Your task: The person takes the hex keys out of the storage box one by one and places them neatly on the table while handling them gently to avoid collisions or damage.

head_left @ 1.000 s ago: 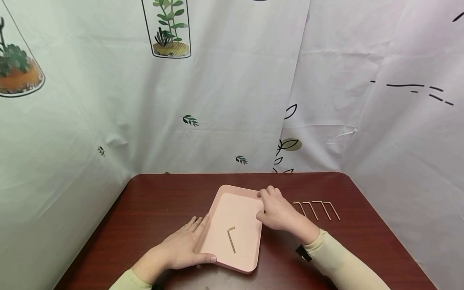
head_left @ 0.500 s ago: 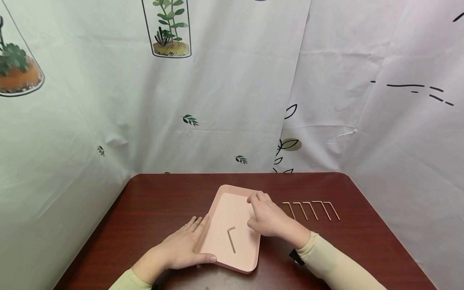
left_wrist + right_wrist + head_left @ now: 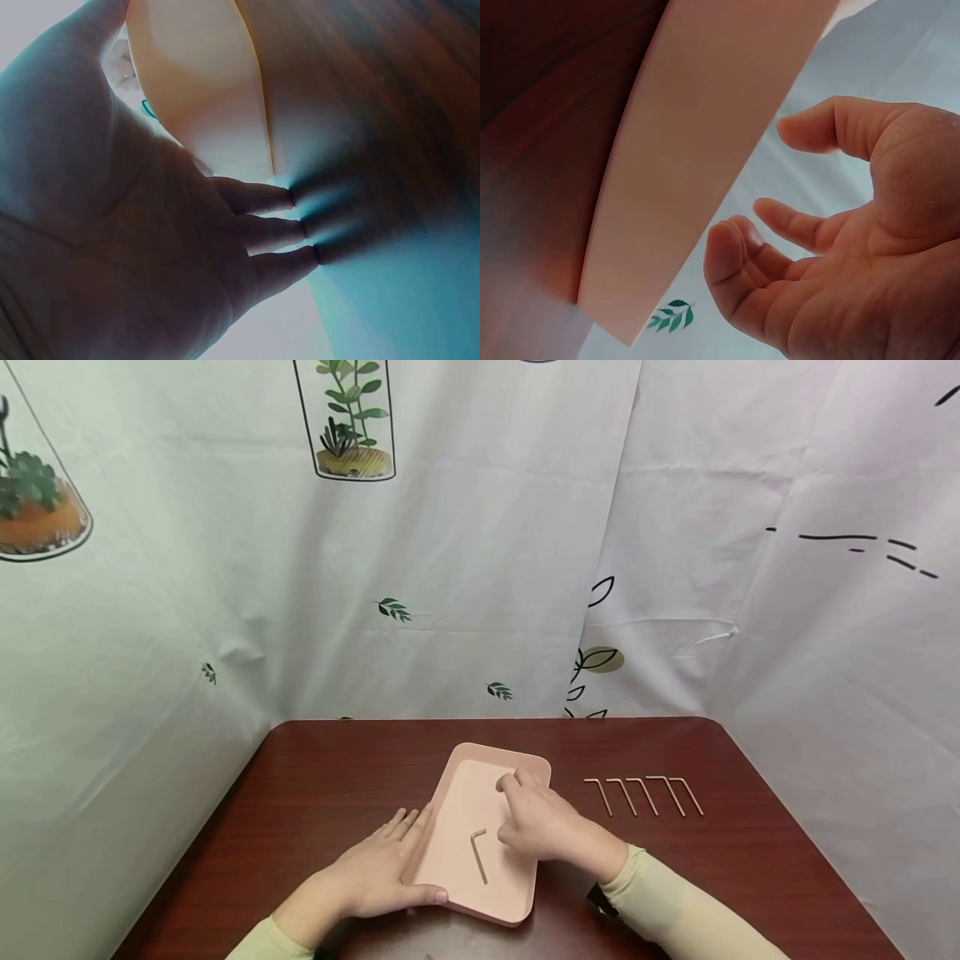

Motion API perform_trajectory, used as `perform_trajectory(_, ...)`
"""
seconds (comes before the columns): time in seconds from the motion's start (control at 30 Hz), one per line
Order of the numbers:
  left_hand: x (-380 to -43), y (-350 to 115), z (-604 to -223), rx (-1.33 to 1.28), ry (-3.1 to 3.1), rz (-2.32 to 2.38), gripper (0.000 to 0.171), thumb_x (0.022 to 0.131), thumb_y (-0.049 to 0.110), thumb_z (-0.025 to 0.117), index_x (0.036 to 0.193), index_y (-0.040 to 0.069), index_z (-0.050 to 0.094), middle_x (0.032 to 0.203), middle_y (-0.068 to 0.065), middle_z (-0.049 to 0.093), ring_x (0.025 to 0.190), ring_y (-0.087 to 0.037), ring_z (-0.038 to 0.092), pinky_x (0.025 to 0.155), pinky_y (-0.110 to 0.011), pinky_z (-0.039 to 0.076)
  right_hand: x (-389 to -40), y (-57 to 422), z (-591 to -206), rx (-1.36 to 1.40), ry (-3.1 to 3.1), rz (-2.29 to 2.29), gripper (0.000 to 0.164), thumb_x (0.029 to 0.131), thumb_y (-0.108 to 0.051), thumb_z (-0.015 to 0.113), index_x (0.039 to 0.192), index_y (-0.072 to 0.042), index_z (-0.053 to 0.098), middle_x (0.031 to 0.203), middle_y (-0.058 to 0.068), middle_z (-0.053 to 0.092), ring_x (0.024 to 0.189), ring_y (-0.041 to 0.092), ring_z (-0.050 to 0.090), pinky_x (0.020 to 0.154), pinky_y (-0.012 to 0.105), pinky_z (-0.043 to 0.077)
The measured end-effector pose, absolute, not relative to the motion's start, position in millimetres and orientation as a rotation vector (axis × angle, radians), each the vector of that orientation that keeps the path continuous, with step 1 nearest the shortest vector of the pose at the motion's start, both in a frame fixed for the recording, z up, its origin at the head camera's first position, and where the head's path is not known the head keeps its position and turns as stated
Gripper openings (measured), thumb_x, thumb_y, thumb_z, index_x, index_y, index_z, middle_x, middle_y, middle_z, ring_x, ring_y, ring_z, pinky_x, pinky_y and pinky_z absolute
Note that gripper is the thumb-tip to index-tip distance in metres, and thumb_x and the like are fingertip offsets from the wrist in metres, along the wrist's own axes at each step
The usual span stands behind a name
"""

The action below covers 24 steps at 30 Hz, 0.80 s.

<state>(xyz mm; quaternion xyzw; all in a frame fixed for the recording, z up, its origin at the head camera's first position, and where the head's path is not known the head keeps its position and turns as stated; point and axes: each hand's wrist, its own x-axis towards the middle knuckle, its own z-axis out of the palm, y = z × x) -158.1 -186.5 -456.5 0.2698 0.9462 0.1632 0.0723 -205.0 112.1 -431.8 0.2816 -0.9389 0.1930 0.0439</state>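
Note:
A shallow pink tray (image 3: 480,785) lies slightly turned on the table, with one L-shaped hex key (image 3: 479,860) on its floor. My left hand (image 3: 375,868) rests along the tray's left side, fingers extended and thumb over the near edge. In the left wrist view, the fingers of the left hand (image 3: 150,240) point past the tray's wall (image 3: 217,97). Over the right half of the tray is my right hand (image 3: 536,818), just right of the hex key. The right wrist view shows the right hand (image 3: 817,300) loosely bent, thumb apart and nothing held, beyond the tray's side wall (image 3: 690,150).
Several more L-shaped hex keys (image 3: 648,796) lie in a slanted row to the right of the tray. They rest on the dark red wooden table (image 3: 330,777). White printed cloth (image 3: 480,568) hangs behind the table and at its sides.
My right hand has left the tray's far right rim and moved left and nearer over the tray, uncovering that corner and the leftmost hex key in the row. The left hand stays put.

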Motion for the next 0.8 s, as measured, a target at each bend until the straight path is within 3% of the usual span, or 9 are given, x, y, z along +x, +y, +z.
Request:
perform_trajectory(0.23,-157.6,-186.6,-457.2,0.825,2.855,0.483,0.127,0.094,0.082,0.068,0.174,-0.005,0.024,0.177,-0.026,0.033,0.161,-0.054,0.033,0.128,-0.066,0.035,-200.9,105.0,-433.2,0.891,-2.882,0.568,0.05,0.077,-0.009,0.075,0.126,0.0,0.066,0.107,0.008,0.057,0.099,0.027,0.058,0.085,0.044,0.057)
perform_trajectory(0.8,-158.2,-186.5,-457.8,0.831,2.86,0.486,0.127,0.093,0.082,0.068,0.174,-0.005,0.025,0.178,-0.025,0.032,0.161,-0.054,0.033,0.128,-0.066,0.035,-190.6,90.2,-435.7,0.955,-2.887,0.522,0.043,0.075,-0.008,0.075,0.117,-0.002,0.067,0.098,0.003,0.054,0.084,0.022,0.054,0.073,0.036,0.054)
